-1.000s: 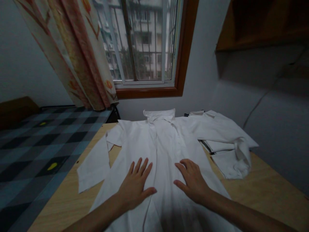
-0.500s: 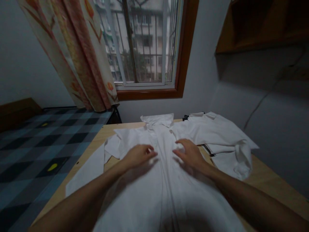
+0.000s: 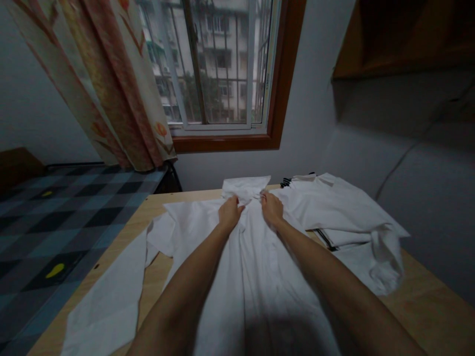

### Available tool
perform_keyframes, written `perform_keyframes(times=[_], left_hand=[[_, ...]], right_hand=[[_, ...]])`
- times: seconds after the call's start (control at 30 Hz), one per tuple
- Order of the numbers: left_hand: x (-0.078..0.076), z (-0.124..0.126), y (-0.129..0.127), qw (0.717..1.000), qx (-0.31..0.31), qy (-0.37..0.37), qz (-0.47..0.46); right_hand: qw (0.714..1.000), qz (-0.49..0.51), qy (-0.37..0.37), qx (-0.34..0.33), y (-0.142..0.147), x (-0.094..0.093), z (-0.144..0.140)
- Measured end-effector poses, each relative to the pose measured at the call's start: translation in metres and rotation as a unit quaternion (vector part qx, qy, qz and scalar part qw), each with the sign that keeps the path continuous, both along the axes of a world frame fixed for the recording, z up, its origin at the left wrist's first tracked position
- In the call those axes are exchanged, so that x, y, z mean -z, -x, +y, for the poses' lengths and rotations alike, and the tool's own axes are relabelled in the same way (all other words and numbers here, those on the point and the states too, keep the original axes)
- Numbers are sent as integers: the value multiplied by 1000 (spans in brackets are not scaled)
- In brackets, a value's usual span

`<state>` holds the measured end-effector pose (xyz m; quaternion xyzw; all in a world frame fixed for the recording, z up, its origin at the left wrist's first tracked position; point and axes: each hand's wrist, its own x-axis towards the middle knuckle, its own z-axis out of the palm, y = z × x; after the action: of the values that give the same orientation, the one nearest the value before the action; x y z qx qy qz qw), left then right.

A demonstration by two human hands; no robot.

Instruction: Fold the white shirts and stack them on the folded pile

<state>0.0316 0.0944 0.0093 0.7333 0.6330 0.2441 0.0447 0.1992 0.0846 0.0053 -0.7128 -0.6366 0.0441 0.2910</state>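
A white long-sleeved shirt lies spread over the wooden table, its collar toward the window. Just below the collar's left side, my left hand is closed on the cloth. My right hand pinches the fabric at the collar's right side. Between the two hands the front is bunched, with long folds running down toward me. One sleeve stretches out to the left and hangs toward the near edge. The fingertips are partly hidden in the cloth.
More white cloth lies crumpled on the right of the table, over a dark-edged item. A bed with a checked cover adjoins on the left. Beyond are a curtain and a barred window; a shelf hangs at upper right.
Both hands have moved forward to the collar and closed on the cloth; before, they hovered over the chest with fingers apart. The view has shifted slightly right.
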Motion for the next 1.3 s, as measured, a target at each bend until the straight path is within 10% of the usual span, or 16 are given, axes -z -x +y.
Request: perform_keyframes(times=[0.27,0.5,0.77,1.3], left_hand=[[5,-5,-5,985,9,-69,155],[11,2,2,996,65,-9,60],[8,-1,-6,996,63,23,53],[-9,-13,-17,987,36,-127,-91]], right_hand=[[994,20,19,-106,11,12,-12],[996,-62,-14,-63,23,10,-14],[955,170,-200,-139,25,20,-3],[903,358,-187,-145,31,19,-2]])
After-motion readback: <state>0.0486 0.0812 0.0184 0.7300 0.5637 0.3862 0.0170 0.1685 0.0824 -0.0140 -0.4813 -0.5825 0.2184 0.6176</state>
